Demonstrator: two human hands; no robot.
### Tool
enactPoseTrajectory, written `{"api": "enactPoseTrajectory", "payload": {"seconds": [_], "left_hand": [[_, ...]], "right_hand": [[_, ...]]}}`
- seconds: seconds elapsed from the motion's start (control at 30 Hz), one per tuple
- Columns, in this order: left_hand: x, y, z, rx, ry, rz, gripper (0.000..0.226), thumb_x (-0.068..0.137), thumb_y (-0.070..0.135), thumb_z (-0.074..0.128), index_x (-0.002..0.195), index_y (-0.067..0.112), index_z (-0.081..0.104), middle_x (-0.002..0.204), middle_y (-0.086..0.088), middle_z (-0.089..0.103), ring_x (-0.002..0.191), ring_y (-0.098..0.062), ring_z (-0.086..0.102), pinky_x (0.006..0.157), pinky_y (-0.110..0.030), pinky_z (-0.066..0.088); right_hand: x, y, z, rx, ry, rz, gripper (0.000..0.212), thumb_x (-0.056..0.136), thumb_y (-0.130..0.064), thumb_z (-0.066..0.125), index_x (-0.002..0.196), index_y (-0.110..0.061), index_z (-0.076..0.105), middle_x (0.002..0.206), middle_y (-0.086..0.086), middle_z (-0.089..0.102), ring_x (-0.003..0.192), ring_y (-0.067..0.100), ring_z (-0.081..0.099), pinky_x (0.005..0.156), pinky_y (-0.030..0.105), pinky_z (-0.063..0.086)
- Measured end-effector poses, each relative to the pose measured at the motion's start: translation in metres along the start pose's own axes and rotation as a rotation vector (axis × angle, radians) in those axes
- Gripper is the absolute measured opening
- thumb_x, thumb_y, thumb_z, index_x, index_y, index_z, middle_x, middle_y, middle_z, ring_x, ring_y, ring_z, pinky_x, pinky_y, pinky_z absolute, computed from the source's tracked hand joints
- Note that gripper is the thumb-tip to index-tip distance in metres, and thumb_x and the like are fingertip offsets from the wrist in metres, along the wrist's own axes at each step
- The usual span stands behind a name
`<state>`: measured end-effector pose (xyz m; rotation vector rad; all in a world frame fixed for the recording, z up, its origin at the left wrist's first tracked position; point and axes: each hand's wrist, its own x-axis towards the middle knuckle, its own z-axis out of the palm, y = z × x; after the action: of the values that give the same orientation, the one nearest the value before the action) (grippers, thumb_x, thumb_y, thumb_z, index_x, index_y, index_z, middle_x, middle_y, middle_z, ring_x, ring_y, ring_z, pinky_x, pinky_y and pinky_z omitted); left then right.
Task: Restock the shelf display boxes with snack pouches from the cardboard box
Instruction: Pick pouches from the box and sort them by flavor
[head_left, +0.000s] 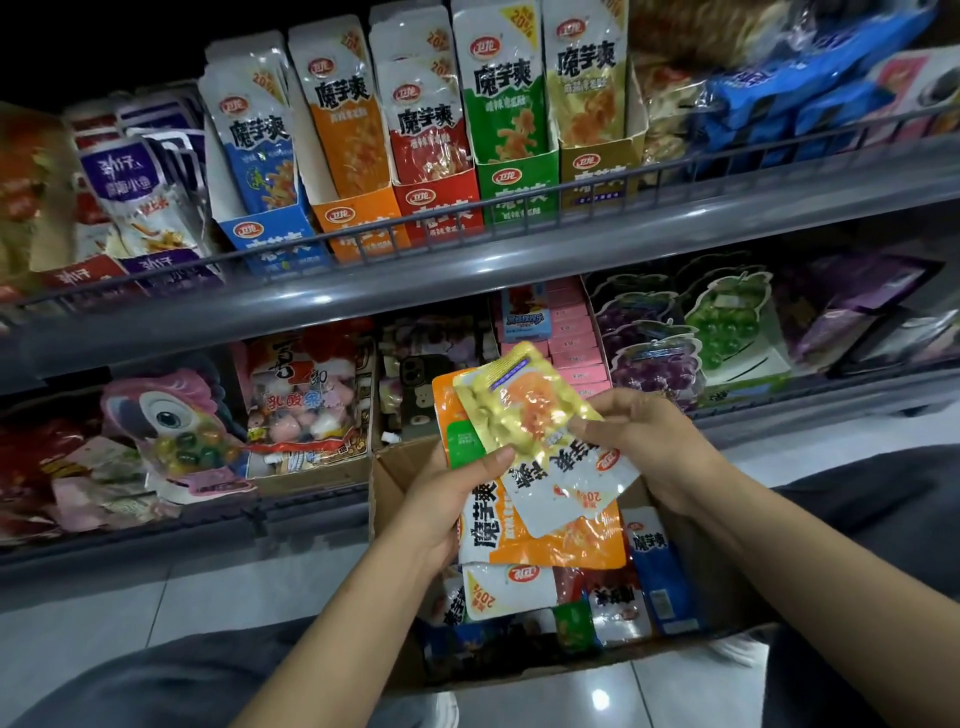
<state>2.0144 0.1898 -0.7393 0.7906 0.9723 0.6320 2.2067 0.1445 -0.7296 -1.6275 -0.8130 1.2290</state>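
Observation:
Above the open cardboard box (387, 499) I hold a stack of snack pouches. My left hand (441, 499) grips orange pouches (550, 545) from the left, thumb on top. My right hand (644, 447) pinches a yellow pouch (524, 410), which lies upside down across the orange ones. More pouches (519, 587) in blue, red, green and white lie loose in the box. On the upper shelf stand several display boxes in a row: blue (270, 239), orange (358, 223), red (441, 208), green (519, 187) and yellow (602, 171), each with upright pouches.
A wire rail (467, 213) runs along the front of the upper shelf. The lower shelf (311, 499) behind the box carries candy bags, pink boxes and grape-shaped packs (654, 358). My knees (171, 675) flank the box on the tiled floor.

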Motion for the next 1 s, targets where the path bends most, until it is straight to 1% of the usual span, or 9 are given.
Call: {"api": "enactPoseTrajectory", "payload": {"seconds": [0.17, 0.3, 0.37, 0.43, 0.57, 0.67, 0.83, 0.93, 1.0], "left_hand": [[0.003, -0.006, 0.003, -0.043, 0.116, 0.017, 0.032, 0.077, 0.001, 0.068, 0.102, 0.017, 0.06, 0.106, -0.017, 0.069, 0.102, -0.038, 0.064, 0.094, -0.058, 0.047], [0.003, -0.009, 0.01, -0.014, 0.131, 0.043, 0.032, 0.079, 0.002, 0.068, 0.107, 0.016, 0.06, 0.107, -0.015, 0.07, 0.101, -0.035, 0.065, 0.094, -0.055, 0.048], [0.003, -0.01, 0.014, -0.01, 0.136, 0.054, 0.035, 0.08, 0.004, 0.068, 0.112, 0.015, 0.059, 0.107, -0.014, 0.071, 0.098, -0.034, 0.067, 0.091, -0.052, 0.051], [0.002, -0.009, 0.015, -0.029, 0.134, 0.064, 0.037, 0.081, 0.005, 0.068, 0.115, 0.014, 0.058, 0.105, -0.013, 0.071, 0.095, -0.032, 0.068, 0.085, -0.049, 0.053], [0.0, -0.006, 0.01, -0.059, 0.094, 0.083, 0.052, 0.069, 0.015, 0.071, 0.119, 0.014, 0.057, 0.103, -0.01, 0.072, 0.091, -0.027, 0.07, 0.079, -0.042, 0.055], [0.0, -0.005, 0.009, -0.066, 0.053, 0.073, 0.044, 0.068, 0.019, 0.07, 0.111, 0.018, 0.06, 0.094, -0.006, 0.074, 0.081, -0.022, 0.072, 0.069, -0.036, 0.056], [0.001, -0.003, 0.007, 0.016, 0.066, 0.106, 0.037, 0.072, 0.011, 0.07, 0.107, 0.017, 0.061, 0.09, -0.004, 0.074, 0.079, -0.022, 0.07, 0.072, -0.037, 0.055], [0.0, 0.001, 0.007, 0.051, 0.044, 0.132, 0.027, 0.078, 0.005, 0.068, 0.101, 0.019, 0.062, 0.083, 0.0, 0.075, 0.074, -0.018, 0.071, 0.068, -0.034, 0.054], [-0.001, 0.002, 0.008, 0.078, 0.024, 0.14, 0.026, 0.081, 0.001, 0.065, 0.098, 0.02, 0.061, 0.081, 0.002, 0.075, 0.072, -0.016, 0.071, 0.067, -0.033, 0.054]], "right_hand": [[-0.004, -0.008, -0.007, -0.181, 0.397, -0.288, 0.01, 0.088, -0.02, 0.065, 0.098, -0.023, 0.065, 0.065, -0.012, 0.065, 0.053, 0.015, 0.054, 0.052, 0.026, 0.042], [-0.021, -0.003, 0.02, -0.208, 0.315, -0.421, 0.025, 0.092, -0.014, 0.058, 0.113, -0.023, 0.067, 0.066, -0.019, 0.063, 0.036, -0.002, 0.044, 0.035, 0.008, 0.027], [-0.024, 0.001, 0.03, -0.209, 0.257, -0.425, 0.026, 0.092, -0.018, 0.059, 0.116, -0.026, 0.065, 0.084, -0.016, 0.068, 0.051, -0.011, 0.056, 0.045, 0.009, 0.042], [-0.023, 0.005, 0.032, -0.158, 0.18, -0.394, 0.025, 0.091, -0.031, 0.059, 0.115, -0.03, 0.067, 0.094, -0.02, 0.069, 0.081, -0.009, 0.064, 0.071, 0.016, 0.054], [-0.021, 0.013, 0.037, -0.159, 0.0, -0.369, 0.027, 0.095, -0.036, 0.049, 0.113, -0.028, 0.068, 0.109, -0.023, 0.061, 0.113, -0.005, 0.05, 0.09, 0.01, 0.037], [-0.017, 0.018, 0.039, -0.35, 0.009, -0.483, 0.028, 0.092, -0.011, 0.058, 0.115, -0.024, 0.067, 0.107, -0.021, 0.052, 0.113, 0.004, 0.043, 0.094, 0.012, 0.036], [-0.016, 0.009, 0.032, -0.343, 0.015, -0.559, 0.04, 0.08, -0.006, 0.072, 0.116, -0.021, 0.062, 0.115, -0.012, 0.044, 0.109, -0.004, 0.046, 0.094, 0.008, 0.036], [-0.014, -0.002, 0.026, -0.181, 0.007, -0.305, 0.061, 0.08, -0.011, 0.074, 0.134, -0.02, 0.045, 0.124, -0.005, 0.046, 0.11, 0.006, 0.052, 0.085, 0.021, 0.049], [-0.01, -0.006, 0.021, -0.051, -0.026, -0.121, 0.045, 0.083, -0.014, 0.071, 0.126, -0.012, 0.056, 0.114, 0.009, 0.062, 0.101, 0.024, 0.063, 0.082, 0.033, 0.053]]}}
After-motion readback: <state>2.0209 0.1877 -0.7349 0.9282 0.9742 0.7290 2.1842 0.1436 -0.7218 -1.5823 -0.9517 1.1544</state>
